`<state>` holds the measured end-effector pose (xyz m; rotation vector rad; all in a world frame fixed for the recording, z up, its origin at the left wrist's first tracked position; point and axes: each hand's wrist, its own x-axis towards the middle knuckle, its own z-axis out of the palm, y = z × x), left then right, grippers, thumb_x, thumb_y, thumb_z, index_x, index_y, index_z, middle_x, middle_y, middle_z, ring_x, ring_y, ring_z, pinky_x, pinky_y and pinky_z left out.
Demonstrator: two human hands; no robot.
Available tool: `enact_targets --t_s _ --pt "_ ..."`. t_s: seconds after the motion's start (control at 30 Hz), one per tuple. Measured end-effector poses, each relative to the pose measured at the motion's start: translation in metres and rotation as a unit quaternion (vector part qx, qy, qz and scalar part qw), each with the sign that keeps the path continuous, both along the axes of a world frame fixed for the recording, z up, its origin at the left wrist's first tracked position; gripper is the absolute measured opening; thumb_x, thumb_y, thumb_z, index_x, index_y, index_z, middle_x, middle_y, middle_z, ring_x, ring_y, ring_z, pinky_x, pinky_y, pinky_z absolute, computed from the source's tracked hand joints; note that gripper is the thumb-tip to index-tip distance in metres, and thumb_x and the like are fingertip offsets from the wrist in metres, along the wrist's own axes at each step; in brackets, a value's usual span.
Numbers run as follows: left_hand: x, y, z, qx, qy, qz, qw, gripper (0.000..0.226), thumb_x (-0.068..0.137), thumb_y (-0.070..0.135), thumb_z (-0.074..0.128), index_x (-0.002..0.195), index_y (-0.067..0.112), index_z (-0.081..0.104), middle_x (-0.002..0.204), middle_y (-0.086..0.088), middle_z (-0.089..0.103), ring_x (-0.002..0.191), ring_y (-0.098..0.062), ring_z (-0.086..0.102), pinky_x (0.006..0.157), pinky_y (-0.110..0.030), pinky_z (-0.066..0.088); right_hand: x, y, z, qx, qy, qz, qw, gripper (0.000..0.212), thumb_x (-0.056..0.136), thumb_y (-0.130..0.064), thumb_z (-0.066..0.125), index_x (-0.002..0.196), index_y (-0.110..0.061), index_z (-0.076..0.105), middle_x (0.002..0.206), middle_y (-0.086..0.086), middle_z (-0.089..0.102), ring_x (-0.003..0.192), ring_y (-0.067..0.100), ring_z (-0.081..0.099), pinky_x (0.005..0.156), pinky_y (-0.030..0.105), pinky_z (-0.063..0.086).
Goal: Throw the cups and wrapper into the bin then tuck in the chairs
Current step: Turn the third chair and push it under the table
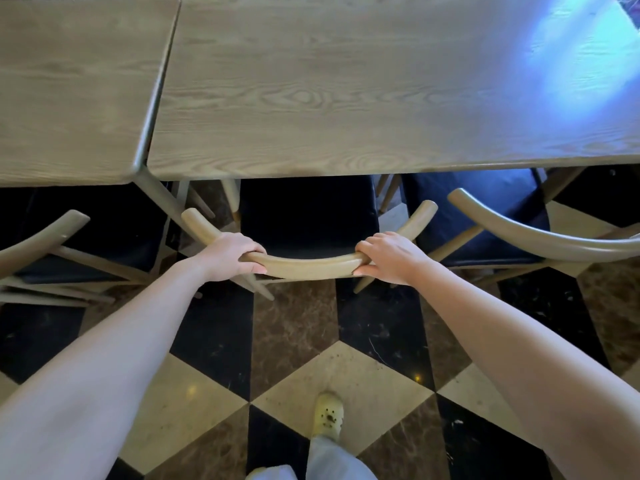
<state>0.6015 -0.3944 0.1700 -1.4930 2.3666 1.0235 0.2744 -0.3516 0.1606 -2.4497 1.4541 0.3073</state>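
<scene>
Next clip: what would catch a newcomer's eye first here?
The left hand and right hand grip the curved backrest of the middle chair at centre frame, which sits partly under the table. A bluish glare spreads over its far right corner, and a checkered floor fills the bottom.

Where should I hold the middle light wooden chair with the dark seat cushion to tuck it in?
Grip its curved wooden back rail from behind, palms over the top, either side of centre, where the left hand and right hand grip. It is slim enough to wrap and clear of the light wooden table.
</scene>
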Motion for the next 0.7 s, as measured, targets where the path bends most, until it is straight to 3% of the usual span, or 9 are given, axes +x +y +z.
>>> enact_targets --t_s 0.27,0.47,0.7 --pt "0.000 -0.027 0.001 0.004 -0.008 -0.005 1.000 0.031 0.086 0.043 0.063 0.113 0.027 0.063 0.106 0.008 0.059 0.110 -0.016 0.046 0.103 -0.038 0.035 0.000 -0.020 0.005 -0.002 -0.004 -0.012 1.000 0.044 0.092 -0.049 0.049 0.122 -0.017 0.054 0.115 0.001 0.063 0.108 0.020 0.056 0.097 0.033 0.041" --pt "0.004 -0.028 0.003 -0.024 0.011 -0.021 0.999 0.030 0.087 0.036 0.065 0.113 0.020 0.065 0.100 0.008 0.057 0.102 -0.014 0.048 0.100 -0.031 0.031 0.009 -0.016 0.004 0.002 -0.006 -0.030 1.000 0.042 0.093 -0.049 0.048 0.121 -0.018 0.053 0.114 -0.001 0.060 0.106 0.019 0.055 0.097 0.031 0.038" --pt "0.017 -0.023 -0.012 -0.074 0.026 -0.072 0.994 0.031 0.086 0.040 0.064 0.110 0.021 0.067 0.101 0.007 0.067 0.097 -0.015 0.057 0.101 -0.036 0.036 0.020 -0.005 -0.007 0.004 0.017 -0.037 0.999 0.041 0.092 -0.051 0.046 0.118 -0.020 0.052 0.113 -0.002 0.060 0.105 0.018 0.055 0.098 0.033 0.040"
